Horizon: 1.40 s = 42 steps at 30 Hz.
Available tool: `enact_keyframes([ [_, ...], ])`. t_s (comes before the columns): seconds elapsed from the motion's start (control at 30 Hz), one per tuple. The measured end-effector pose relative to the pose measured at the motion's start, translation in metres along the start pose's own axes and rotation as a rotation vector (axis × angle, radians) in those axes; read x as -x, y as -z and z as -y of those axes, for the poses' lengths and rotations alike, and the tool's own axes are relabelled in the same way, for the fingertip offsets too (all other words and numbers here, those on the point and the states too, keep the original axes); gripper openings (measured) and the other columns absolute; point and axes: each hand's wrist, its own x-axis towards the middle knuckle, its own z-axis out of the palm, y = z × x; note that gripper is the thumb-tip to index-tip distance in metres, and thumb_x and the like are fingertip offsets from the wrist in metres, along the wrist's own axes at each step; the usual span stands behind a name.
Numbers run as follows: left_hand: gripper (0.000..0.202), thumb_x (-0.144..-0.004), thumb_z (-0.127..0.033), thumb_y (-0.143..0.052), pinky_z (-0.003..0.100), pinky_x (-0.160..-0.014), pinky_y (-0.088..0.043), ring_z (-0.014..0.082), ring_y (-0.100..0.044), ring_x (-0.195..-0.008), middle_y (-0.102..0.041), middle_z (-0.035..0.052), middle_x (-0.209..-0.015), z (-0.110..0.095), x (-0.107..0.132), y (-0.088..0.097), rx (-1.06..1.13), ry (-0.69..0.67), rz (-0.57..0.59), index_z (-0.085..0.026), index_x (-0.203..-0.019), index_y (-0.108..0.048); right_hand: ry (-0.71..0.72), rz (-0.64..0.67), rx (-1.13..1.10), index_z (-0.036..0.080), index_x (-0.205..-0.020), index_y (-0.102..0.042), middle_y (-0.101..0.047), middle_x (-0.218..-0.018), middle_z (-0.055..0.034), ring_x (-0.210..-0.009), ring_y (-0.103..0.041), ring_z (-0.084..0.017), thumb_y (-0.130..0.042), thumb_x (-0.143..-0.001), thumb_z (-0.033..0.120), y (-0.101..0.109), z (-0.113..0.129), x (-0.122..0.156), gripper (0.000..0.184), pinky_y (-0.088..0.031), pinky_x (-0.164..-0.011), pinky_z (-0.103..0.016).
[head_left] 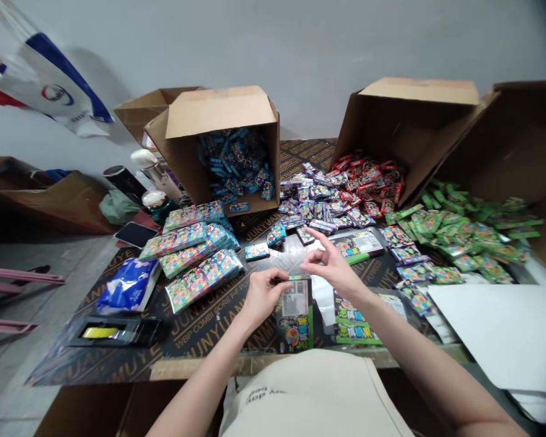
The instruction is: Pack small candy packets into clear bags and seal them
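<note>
Close to the table's front edge, my left hand [266, 295] is closed, thumb and fingers pinching the upper left edge of a printed plastic bag [295, 321]. The bag is black and green with a pale label panel, and a thin strip of green shows at its top. My right hand [330, 266] hovers just to the upper right, index finger stretched out and the others curled, with nothing visible in it. Beyond the fingers lie a small dark packet [305, 235] and a blue packet [257, 251]. More flat printed bags [355, 321] lie under my right forearm.
Cartons hold blue packets [241, 161] and red packets [368, 179]; purple packets [313, 194] and green packets [464, 230] lie in heaps. Filled packs [204, 279] are stacked left, near a blue tissue pack [130, 285], tape dispenser [113, 332] and phone [135, 234]. White sheets [500, 334] lie right.
</note>
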Motion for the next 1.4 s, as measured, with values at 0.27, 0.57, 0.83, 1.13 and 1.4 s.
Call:
enact_keyframes([
  [0.27, 0.006, -0.067, -0.017, -0.06, 0.026, -0.068, -0.048, 0.0181, -0.063, -0.073, -0.069, 0.0059, -0.077, -0.005, 0.003, 0.0, 0.035, -0.019, -0.003, -0.015, -0.07, -0.064, -0.099, 0.137, -0.047, 0.027, -0.136, -0.025, -0.06, -0.064, 0.0057, -0.061, -0.056, -0.011, -0.071, -0.065, 0.022, -0.017, -0.018, -0.003, 0.084, -0.044, -0.063, -0.025],
  [0.57, 0.014, -0.065, -0.028, -0.066, 0.027, -0.066, -0.047, 0.0176, -0.062, -0.069, -0.068, 0.0045, -0.073, -0.011, 0.006, -0.01, -0.021, 0.005, -0.122, -0.016, -0.064, -0.06, -0.024, 0.046, 0.092, 0.027, -0.135, -0.028, -0.057, -0.062, 0.0052, -0.06, -0.056, -0.013, -0.067, -0.068, 0.021, -0.019, -0.022, -0.001, 0.077, -0.046, -0.062, -0.028],
  [0.83, 0.023, -0.065, -0.027, -0.068, 0.022, -0.059, -0.042, 0.0138, -0.057, -0.063, -0.065, 0.0004, -0.07, -0.011, -0.003, -0.004, -0.084, -0.027, -0.031, -0.016, -0.085, -0.062, -0.01, -0.106, 0.182, 0.034, -0.138, -0.018, -0.053, -0.085, 0.0016, -0.061, -0.053, -0.01, -0.063, -0.067, 0.018, -0.025, -0.032, 0.002, 0.085, -0.047, -0.063, -0.027],
  [1.13, 0.023, -0.066, -0.037, -0.066, 0.021, -0.053, -0.042, 0.0115, -0.055, -0.056, -0.062, -0.0012, -0.063, 0.008, -0.019, 0.054, 0.385, 0.236, -0.214, -0.014, -0.072, -0.063, -0.152, -0.421, 0.078, 0.03, -0.136, -0.022, -0.059, -0.1, -0.0056, -0.097, -0.057, -0.02, -0.057, -0.077, 0.044, 0.01, -0.068, 0.018, 0.07, -0.047, -0.08, -0.034],
  [1.4, 0.037, -0.06, -0.025, -0.075, 0.022, -0.062, -0.049, 0.0119, -0.062, -0.066, -0.066, 0.0027, -0.077, 0.031, 0.03, 0.023, 0.751, 0.436, -0.14, -0.014, -0.09, -0.055, -0.105, -0.412, -0.272, 0.028, -0.133, -0.026, -0.062, -0.071, 0.0032, -0.067, -0.063, -0.016, -0.074, -0.062, 0.032, 0.016, -0.047, 0.021, 0.086, -0.052, -0.065, -0.032],
])
